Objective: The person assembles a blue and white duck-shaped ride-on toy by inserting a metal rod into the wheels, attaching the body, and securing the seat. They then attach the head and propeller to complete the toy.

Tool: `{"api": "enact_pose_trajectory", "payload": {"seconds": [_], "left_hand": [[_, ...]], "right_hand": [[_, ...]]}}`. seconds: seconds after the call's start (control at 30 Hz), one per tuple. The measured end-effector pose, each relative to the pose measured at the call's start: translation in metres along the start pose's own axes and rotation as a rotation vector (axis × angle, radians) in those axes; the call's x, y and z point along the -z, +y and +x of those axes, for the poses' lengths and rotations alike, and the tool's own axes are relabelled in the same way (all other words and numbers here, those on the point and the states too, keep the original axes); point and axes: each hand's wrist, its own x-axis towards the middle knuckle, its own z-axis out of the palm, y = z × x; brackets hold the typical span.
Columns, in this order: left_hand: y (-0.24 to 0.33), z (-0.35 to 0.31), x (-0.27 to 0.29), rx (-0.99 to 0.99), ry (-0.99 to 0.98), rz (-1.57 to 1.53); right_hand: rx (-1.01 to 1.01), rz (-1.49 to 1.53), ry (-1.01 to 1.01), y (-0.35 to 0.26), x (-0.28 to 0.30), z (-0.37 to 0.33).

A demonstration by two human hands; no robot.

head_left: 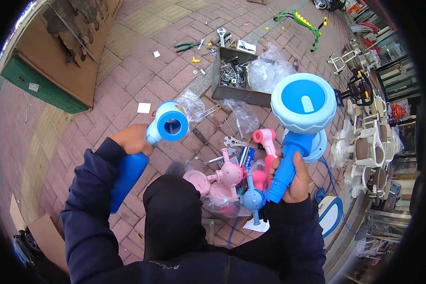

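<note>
My left hand (133, 139) is closed around the neck of a blue plastic frame piece (128, 177). Its light-blue head ends in a round open socket. To the right, my right hand (296, 179) grips a blue plastic wheel assembly (285, 173) by its stem. A large light-blue wheel (304, 102) with a blue hub faces up, and a second wheel partly shows behind it. Just below, a light-blue jointed part (253, 199) nearly meets the stem's end. Pink plastic parts (230, 174) lie beside it on the bricks, some on clear plastic bags.
A metal toolbox (241, 98) of hardware stands ahead, a clear plastic bag (270, 71) on it. Green-handled pliers (187, 46) and wrenches lie around. A cardboard box (57, 57) is at far left; white ride-on frames (369, 146) line the right. A green-and-yellow frame (304, 23) lies beyond.
</note>
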Motion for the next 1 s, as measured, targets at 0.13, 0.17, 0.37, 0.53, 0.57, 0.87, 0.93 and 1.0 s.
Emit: {"api": "enact_pose_trajectory", "payload": {"seconds": [0.13,0.17,0.37,0.53,0.57,0.87,0.93,1.0], "left_hand": [[0.085,-0.070,0.040,-0.341,-0.213,-0.227],[0.107,-0.085,0.043,-0.357,-0.233,-0.208],[0.201,-0.145,0.020,-0.628,-0.225,0.237],[0.227,-0.200,-0.031,-0.464,-0.130,0.364],[0.227,-0.210,-0.043,-0.417,-0.099,0.388],[0.206,-0.242,-0.133,-0.715,0.347,0.412],[0.204,-0.247,-0.149,-0.741,0.408,0.437],[0.204,-0.250,-0.159,-0.734,0.474,0.442]], "right_hand": [[0.087,0.108,-0.011,-0.013,-0.002,-0.009],[0.117,0.093,-0.003,-0.016,-0.003,-0.014],[0.296,0.293,-0.040,-0.015,-0.023,-0.059],[0.219,0.449,-0.065,0.001,-0.035,-0.097],[0.219,0.451,-0.068,0.005,-0.036,-0.104],[0.149,0.421,-0.167,0.018,-0.043,-0.155],[0.167,0.395,-0.197,0.020,-0.047,-0.165],[0.192,0.360,-0.232,0.025,-0.051,-0.174]]}}
